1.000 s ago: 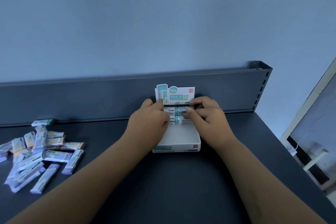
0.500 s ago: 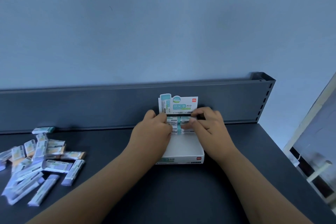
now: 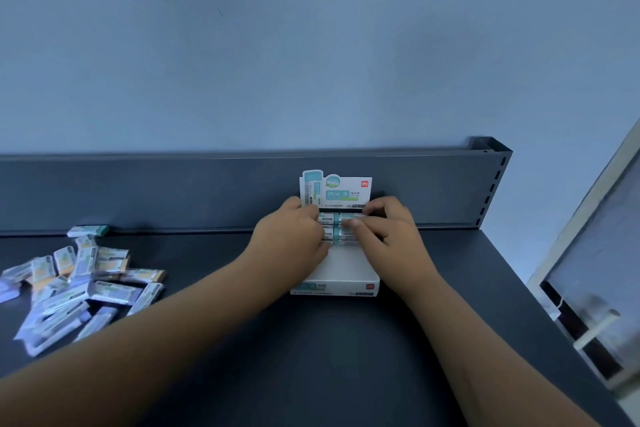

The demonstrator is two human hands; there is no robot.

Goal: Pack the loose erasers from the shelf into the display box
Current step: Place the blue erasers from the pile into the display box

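Left hand (image 3: 291, 236) curls its fingers against the packed erasers (image 3: 341, 230) at the far end of the display box (image 3: 341, 272); right hand (image 3: 393, 236) pinches one there. Open shelf (image 3: 311, 350) lies near and right of the box. Loose erasers (image 3: 79, 282) sit well left, apart from both hands.

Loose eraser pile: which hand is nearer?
Left. The left hand sits on the display box's left half, toward the pile; right hand on its right half, farther away.
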